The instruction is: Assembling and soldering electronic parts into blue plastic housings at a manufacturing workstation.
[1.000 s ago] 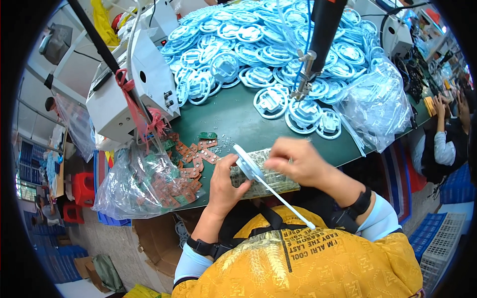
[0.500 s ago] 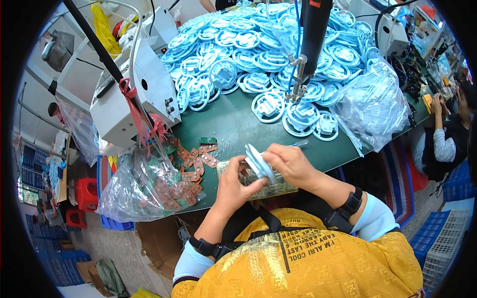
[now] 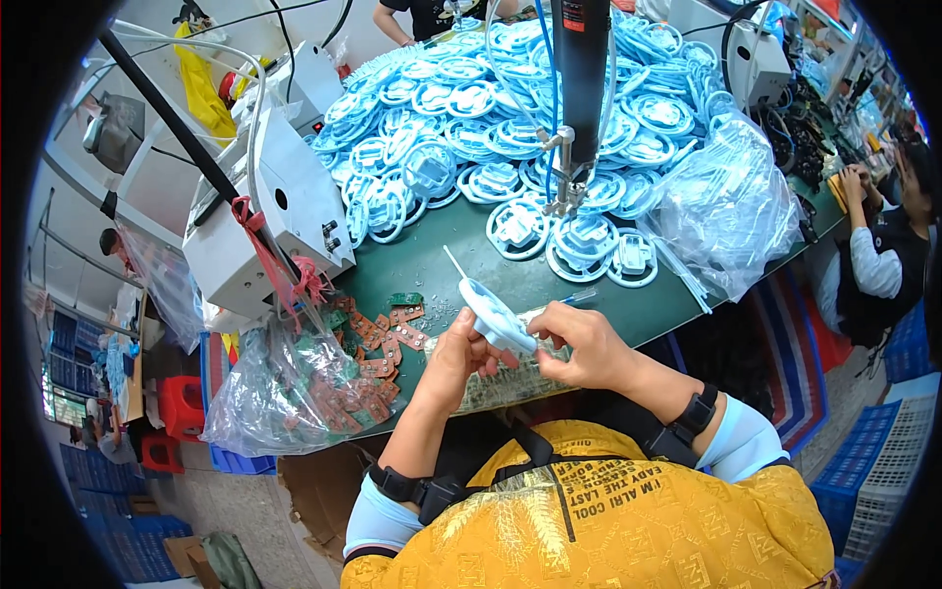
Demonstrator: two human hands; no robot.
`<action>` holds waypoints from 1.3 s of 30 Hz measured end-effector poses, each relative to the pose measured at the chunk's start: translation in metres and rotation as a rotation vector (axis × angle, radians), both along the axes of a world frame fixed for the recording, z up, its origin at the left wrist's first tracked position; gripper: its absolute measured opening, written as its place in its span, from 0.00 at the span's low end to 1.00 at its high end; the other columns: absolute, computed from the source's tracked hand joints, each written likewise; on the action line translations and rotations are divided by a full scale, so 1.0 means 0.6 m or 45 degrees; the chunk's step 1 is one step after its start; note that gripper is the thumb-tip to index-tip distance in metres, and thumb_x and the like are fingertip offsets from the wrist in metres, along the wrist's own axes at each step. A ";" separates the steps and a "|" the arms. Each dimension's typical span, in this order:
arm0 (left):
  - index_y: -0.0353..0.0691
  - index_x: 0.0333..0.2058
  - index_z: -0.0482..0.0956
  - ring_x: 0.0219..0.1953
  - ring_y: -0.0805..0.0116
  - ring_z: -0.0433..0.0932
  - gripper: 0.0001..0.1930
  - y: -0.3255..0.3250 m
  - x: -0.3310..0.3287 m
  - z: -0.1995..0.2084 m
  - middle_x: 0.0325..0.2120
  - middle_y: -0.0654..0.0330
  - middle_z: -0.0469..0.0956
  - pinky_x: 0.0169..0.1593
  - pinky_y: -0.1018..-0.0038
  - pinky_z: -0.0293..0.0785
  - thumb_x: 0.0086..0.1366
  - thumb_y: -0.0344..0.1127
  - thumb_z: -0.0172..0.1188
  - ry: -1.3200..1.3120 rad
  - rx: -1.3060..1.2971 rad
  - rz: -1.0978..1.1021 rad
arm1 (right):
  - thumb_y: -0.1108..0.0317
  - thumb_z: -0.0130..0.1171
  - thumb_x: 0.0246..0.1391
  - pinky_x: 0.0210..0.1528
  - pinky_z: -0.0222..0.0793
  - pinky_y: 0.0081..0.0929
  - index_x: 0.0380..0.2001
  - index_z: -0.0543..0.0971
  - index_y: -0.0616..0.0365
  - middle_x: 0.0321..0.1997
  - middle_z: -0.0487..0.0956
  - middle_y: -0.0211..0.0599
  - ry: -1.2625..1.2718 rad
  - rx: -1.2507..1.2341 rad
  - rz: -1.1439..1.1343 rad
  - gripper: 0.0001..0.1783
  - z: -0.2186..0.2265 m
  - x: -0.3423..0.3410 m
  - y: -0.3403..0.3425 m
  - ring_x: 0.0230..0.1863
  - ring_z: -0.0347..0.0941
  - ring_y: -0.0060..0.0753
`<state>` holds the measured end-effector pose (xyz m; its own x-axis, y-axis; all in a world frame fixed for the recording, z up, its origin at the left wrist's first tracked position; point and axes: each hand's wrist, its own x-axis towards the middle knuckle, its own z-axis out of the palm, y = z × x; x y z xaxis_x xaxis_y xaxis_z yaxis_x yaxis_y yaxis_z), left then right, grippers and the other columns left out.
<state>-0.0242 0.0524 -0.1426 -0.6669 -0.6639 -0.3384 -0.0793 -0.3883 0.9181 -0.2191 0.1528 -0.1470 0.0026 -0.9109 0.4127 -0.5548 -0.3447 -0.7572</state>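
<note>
My left hand (image 3: 457,361) grips a light-blue round plastic part (image 3: 491,316), with the thumb on its left edge and the fingers under it. The part is tilted over the near edge of the green table, and a thin white strip (image 3: 454,261) sticks up from its upper end. At the part's lower right edge, my right hand (image 3: 589,346) has its thumb and fingers closed in a pinch. Beyond my hands lie several similar light-blue parts (image 3: 517,228), ring-shaped with a blocky hub. Beneath my hands is a yellowish, see-through-covered patch (image 3: 481,387) at the table edge.
A large heap of light-blue parts (image 3: 461,103) covers the far table. Over it hangs a black cylindrical tool (image 3: 581,88). Small red and green circuit boards (image 3: 378,339) spill from a clear bag (image 3: 265,393) at left, near a grey machine (image 3: 260,211). Another bag (image 3: 731,206) lies right.
The held part has turned from steeply upright to a flatter tilt, and the thin strip now shows. My right hand has shifted lower, from its upper face to the lower right edge.
</note>
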 end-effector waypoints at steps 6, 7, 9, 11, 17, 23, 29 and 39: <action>0.34 0.46 0.75 0.26 0.71 0.73 0.34 -0.005 0.015 0.007 0.30 0.52 0.83 0.34 0.76 0.69 0.69 0.66 0.44 -0.062 0.019 -0.103 | 0.68 0.68 0.47 0.28 0.72 0.34 0.36 0.77 0.58 0.29 0.75 0.38 0.185 -0.276 -0.060 0.13 0.000 0.005 -0.003 0.28 0.76 0.42; 0.34 0.46 0.75 0.26 0.71 0.73 0.34 -0.002 0.021 0.010 0.30 0.52 0.83 0.34 0.76 0.69 0.69 0.66 0.44 -0.063 0.011 -0.102 | 0.68 0.68 0.47 0.28 0.72 0.34 0.36 0.77 0.58 0.29 0.75 0.38 0.185 -0.285 -0.060 0.13 0.006 0.006 -0.004 0.28 0.76 0.42; 0.38 0.51 0.71 0.38 0.69 0.75 0.26 0.002 0.027 0.020 0.49 0.54 0.76 0.43 0.72 0.71 0.67 0.56 0.57 -0.237 -1.177 0.305 | 0.69 0.68 0.47 0.26 0.71 0.32 0.34 0.76 0.58 0.27 0.73 0.36 0.244 -0.340 -0.100 0.12 0.024 0.008 -0.006 0.26 0.75 0.40; 0.40 0.52 0.72 0.51 0.62 0.72 0.28 -0.002 0.014 0.062 0.56 0.53 0.69 0.52 0.67 0.69 0.59 0.48 0.69 -0.059 -1.477 0.352 | 0.68 0.68 0.47 0.26 0.70 0.32 0.34 0.76 0.58 0.27 0.73 0.36 0.305 -0.368 -0.117 0.12 0.041 0.008 -0.009 0.26 0.75 0.39; 0.45 0.45 0.78 0.64 0.48 0.63 0.26 -0.010 -0.017 0.121 0.50 0.53 0.66 0.60 0.54 0.64 0.47 0.39 0.77 -0.042 -1.811 -0.037 | 0.68 0.67 0.48 0.23 0.68 0.33 0.31 0.74 0.57 0.25 0.71 0.35 0.392 -0.459 -0.101 0.11 0.078 0.015 -0.013 0.23 0.73 0.38; 0.43 0.39 0.81 0.58 0.49 0.67 0.20 -0.021 -0.036 0.118 0.45 0.56 0.68 0.56 0.60 0.69 0.46 0.32 0.77 0.035 -1.761 0.135 | 0.67 0.65 0.51 0.23 0.68 0.34 0.29 0.72 0.56 0.24 0.70 0.35 0.458 -0.480 -0.181 0.10 0.098 0.008 -0.036 0.24 0.73 0.39; 0.41 0.38 0.81 0.56 0.56 0.70 0.21 -0.045 -0.004 0.114 0.43 0.58 0.69 0.54 0.63 0.71 0.44 0.32 0.78 -0.024 -1.545 0.054 | 0.65 0.68 0.51 0.24 0.69 0.34 0.32 0.74 0.57 0.28 0.72 0.37 0.265 -0.357 -0.100 0.12 0.078 0.018 -0.045 0.26 0.75 0.42; 0.35 0.38 0.80 0.50 0.59 0.74 0.21 -0.027 0.034 0.114 0.42 0.55 0.72 0.51 0.67 0.75 0.44 0.24 0.76 -0.006 -1.637 0.253 | 0.68 0.70 0.48 0.30 0.73 0.32 0.51 0.77 0.56 0.39 0.75 0.38 0.119 -0.326 -0.129 0.25 0.089 0.030 -0.061 0.31 0.77 0.39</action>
<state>-0.0036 0.0364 -0.0743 -0.5205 -0.5990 0.6085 -0.1264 0.7588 0.6389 -0.2014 0.1159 -0.0934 -0.0339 -0.7748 0.6313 -0.6593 -0.4574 -0.5967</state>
